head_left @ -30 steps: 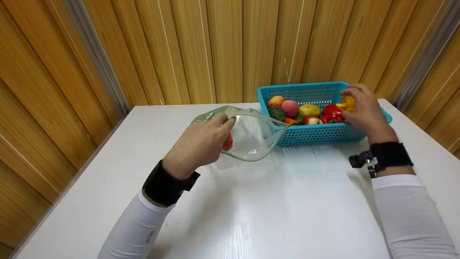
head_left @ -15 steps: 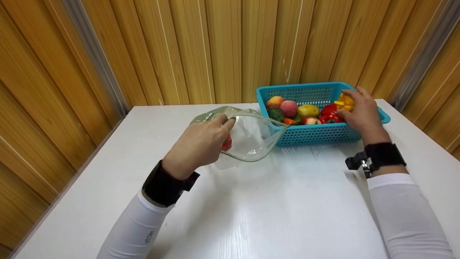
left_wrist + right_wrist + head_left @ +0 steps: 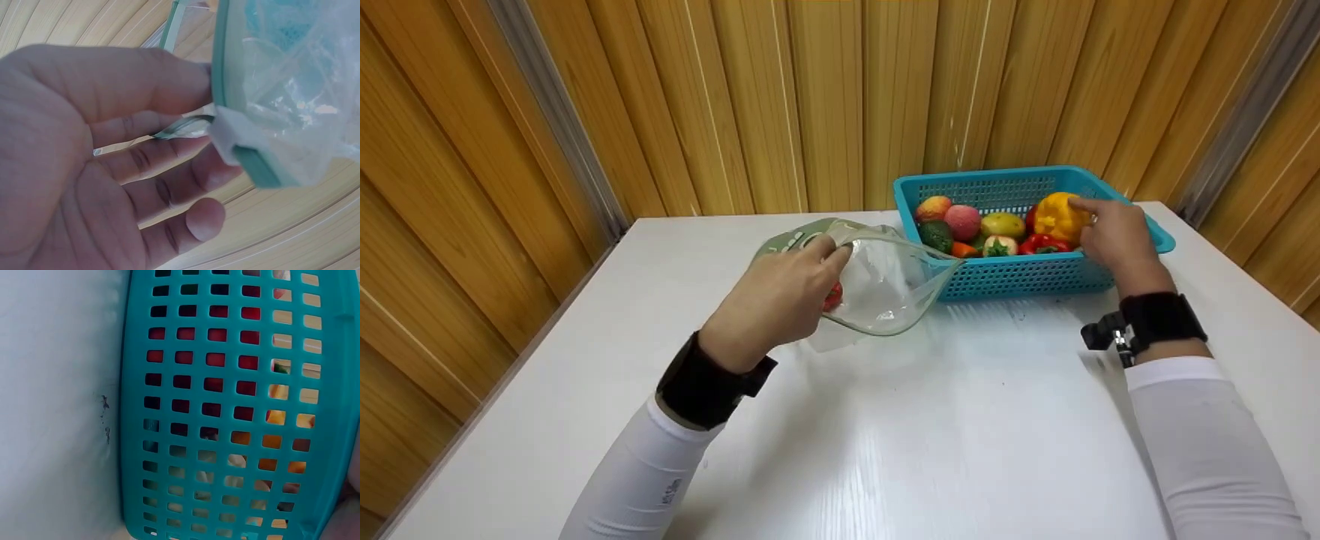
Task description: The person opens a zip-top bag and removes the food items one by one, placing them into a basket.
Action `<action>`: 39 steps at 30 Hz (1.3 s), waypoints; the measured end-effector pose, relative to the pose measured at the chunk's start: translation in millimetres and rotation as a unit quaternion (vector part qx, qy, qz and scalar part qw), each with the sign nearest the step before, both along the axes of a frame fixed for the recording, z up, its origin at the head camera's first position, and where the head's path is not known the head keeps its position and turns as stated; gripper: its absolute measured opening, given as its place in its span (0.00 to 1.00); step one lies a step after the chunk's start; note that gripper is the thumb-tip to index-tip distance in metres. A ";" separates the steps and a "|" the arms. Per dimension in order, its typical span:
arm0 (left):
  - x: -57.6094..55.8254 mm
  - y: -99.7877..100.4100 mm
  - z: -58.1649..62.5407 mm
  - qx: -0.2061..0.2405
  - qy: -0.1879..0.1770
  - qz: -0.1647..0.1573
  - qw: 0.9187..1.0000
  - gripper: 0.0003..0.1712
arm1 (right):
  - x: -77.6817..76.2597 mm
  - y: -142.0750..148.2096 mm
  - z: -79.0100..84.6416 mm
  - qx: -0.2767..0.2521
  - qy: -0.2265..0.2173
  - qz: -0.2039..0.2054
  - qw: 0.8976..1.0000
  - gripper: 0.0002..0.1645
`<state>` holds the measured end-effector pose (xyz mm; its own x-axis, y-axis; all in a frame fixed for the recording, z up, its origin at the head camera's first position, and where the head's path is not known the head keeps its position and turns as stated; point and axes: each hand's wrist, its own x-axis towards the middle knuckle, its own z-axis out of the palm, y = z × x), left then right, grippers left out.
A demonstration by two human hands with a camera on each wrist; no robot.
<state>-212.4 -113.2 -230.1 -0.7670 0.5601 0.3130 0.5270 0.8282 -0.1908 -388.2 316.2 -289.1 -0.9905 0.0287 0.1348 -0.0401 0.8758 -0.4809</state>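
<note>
My left hand (image 3: 780, 296) pinches the rim of a clear zip bag (image 3: 877, 292) with green edging. In the left wrist view, thumb and fingers meet near the bag's green edge and white slider (image 3: 229, 135). The bag's mouth gapes to the right, and a red pepper (image 3: 832, 297) shows inside. My right hand (image 3: 1119, 234) reaches into the teal basket (image 3: 1020, 279), its index finger against the right side of a yellow bell pepper (image 3: 1057, 217). The other right fingers are mostly hidden, so their hold is unclear.
The basket also holds a red pepper (image 3: 1044, 244), a yellow mango-like fruit (image 3: 1003, 225), a pink round fruit (image 3: 962, 222), a dark green avocado-like fruit (image 3: 935, 235) and several others. A slatted wall (image 3: 825, 112) rises behind the white table (image 3: 930, 442).
The yellow bell pepper has shifted left and turned, showing more of itself past my right hand. My right hand moved slightly left, then lower. The left hand and bag stay nearly still.
</note>
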 end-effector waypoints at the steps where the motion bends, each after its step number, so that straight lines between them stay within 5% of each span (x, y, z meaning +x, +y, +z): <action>1: 0.2 0.2 0.0 -0.001 0.000 0.000 1.000 0.26 | 0.1 -0.6 -0.3 0.005 -0.009 0.003 1.000 0.28; 15: 0.9 0.1 0.2 -0.005 0.004 0.001 1.000 0.28 | 0.9 -2.6 -1.0 0.014 -0.045 0.006 0.999 0.26; 25: 2.0 1.3 0.2 -0.006 -0.010 0.007 1.000 0.30 | 3.8 -4.2 -0.4 0.009 0.002 0.007 1.000 0.25; 39: 2.4 -0.6 -1.3 -0.001 0.011 -0.012 1.000 0.24 | 30.4 -42.2 38.1 0.029 0.069 0.040 0.996 0.25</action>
<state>-210.0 -113.7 -231.4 -0.7468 0.5781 0.3288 0.5415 0.8156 -0.2040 -357.8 274.0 -250.9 -0.9611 -0.0618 0.2690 -0.1734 0.8935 -0.4142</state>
